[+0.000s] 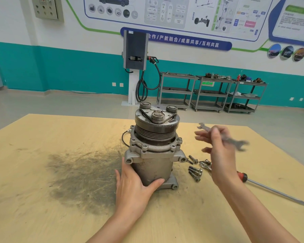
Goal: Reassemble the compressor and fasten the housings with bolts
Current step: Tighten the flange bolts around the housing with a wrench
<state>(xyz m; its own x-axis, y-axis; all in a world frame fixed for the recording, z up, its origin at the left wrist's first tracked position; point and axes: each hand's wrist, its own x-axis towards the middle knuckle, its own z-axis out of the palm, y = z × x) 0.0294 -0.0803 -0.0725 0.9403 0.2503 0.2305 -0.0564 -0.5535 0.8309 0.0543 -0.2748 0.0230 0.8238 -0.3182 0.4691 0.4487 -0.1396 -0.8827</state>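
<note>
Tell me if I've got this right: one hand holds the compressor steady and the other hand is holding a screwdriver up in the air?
Nearly. The left hand does steady the compressor, but the right hand is holding a wrench in the air. The screwdriver lies on the table, as the head view shows.

Bright even indoor light, soft shadows; wrench motion-blurred; wide-angle bending at edges.
</note>
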